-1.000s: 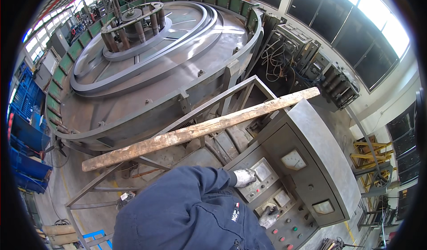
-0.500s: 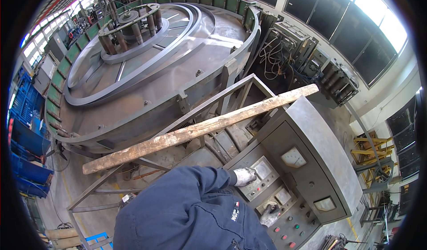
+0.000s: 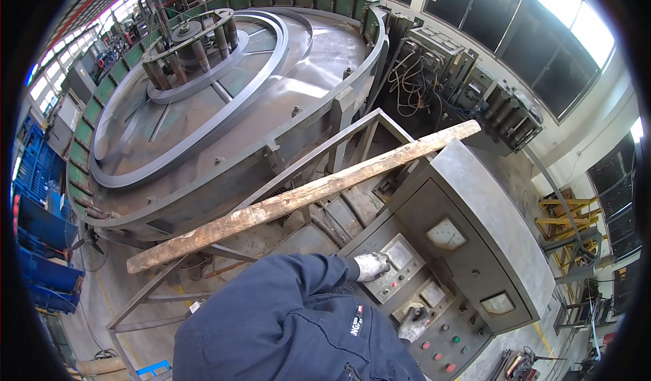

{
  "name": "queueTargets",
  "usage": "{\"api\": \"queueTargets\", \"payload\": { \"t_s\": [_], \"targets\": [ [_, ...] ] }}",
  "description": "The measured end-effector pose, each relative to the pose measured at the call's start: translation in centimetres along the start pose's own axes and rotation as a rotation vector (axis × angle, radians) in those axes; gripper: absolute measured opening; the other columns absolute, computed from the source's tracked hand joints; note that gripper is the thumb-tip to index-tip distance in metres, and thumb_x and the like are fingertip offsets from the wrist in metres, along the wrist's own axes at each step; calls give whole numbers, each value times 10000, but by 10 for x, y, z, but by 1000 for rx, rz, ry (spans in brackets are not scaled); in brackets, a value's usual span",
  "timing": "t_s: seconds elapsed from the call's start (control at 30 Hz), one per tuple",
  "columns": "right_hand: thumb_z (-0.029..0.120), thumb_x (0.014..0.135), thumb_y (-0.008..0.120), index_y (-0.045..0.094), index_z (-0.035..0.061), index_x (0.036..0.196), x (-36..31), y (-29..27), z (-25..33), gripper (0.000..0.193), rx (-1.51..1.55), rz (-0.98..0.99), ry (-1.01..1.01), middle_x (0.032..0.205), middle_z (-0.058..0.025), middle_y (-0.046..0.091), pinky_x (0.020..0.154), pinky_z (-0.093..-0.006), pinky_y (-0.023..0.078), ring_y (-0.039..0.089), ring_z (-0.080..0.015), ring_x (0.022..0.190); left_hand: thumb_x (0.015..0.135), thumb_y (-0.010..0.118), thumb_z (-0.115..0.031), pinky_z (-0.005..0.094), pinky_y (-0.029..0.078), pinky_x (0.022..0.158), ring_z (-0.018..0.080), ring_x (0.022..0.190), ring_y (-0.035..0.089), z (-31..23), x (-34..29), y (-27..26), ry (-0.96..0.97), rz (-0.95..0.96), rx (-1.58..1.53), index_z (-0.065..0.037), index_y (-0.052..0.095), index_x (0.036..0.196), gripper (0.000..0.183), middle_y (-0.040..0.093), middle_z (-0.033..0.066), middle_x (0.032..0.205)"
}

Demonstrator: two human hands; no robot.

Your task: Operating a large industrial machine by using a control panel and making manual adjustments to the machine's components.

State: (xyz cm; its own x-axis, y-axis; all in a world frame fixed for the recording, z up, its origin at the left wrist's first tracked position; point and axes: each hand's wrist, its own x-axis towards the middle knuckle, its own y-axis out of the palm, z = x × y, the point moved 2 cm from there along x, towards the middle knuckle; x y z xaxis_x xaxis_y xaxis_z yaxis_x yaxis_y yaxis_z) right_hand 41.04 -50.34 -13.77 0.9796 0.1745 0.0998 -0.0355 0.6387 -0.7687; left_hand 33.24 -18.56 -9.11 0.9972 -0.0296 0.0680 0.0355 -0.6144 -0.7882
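Note:
My left hand [image 3: 371, 266], in a white knitted glove with grey fingers, rests at the upper instrument module [image 3: 401, 262] of a grey control console [image 3: 485, 225]. Its fingers are curled at the module's left edge, and what lies under them is hidden. Nearer to me, my right hand [image 3: 412, 325], gloved alike, is at the lower instrument module [image 3: 434, 293]. Those fingers are bent together over a control that they cover. Small knobs and lamps sit beside both hands. Red push buttons [image 3: 450, 367] and a green button [image 3: 456, 339] lie just right of my right hand.
A long rough wooden beam [image 3: 305, 194] lies across a metal frame [image 3: 285, 177] before me. Beyond it stands a huge round machine table [image 3: 271, 123] carrying grey rings [image 3: 196, 143]. Cabled machinery [image 3: 441, 75] is at the back right, yellow racks [image 3: 568, 225] at the right, blue metalwork [image 3: 41, 211] at the left.
The round table with its rings has turned, and its spokes and rings show at a different angle. My right hand's fingers have shifted slightly; my left hand stays at its module.

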Motion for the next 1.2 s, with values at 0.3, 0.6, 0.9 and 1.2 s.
{"api": "queueTargets", "payload": {
  "t_s": [0.3,0.6,0.9,1.2],
  "targets": [
    [282,972,734,670,-29,1202,-1,-7,15,392,-1,8,29,1114,-235,727,921,-456,551,700,-377,1017,771,723,-78,497,535,885,401,1043,644,2,-1,3,10,-15,-3,-36,693,1005,239,633,194,1048],
    [288,970,733,669,-23,1206,1,-8,14,395,-1,18,38,1107,-237,724,904,-465,549,695,-391,1008,772,703,-71,512,539,865,416,1017,655,-1,0,1,16,-42,-22,-33,684,930,163,642,213,1008],
    [282,960,736,671,-26,1207,-3,-8,20,401,27,21,32,1111,-233,723,906,-460,551,697,-386,1005,774,706,-69,507,544,877,415,1028,659,1,-4,2,12,-30,-18,-38,695,956,185,650,216,1035],
    [263,946,687,643,1,1301,1,-9,34,444,-14,65,94,1242,-237,694,1019,-465,522,660,-401,1153,812,689,-78,532,553,843,452,956,677,25,-7,8,-130,84,37,-7,672,1033,233,663,261,983]
  ]
}}
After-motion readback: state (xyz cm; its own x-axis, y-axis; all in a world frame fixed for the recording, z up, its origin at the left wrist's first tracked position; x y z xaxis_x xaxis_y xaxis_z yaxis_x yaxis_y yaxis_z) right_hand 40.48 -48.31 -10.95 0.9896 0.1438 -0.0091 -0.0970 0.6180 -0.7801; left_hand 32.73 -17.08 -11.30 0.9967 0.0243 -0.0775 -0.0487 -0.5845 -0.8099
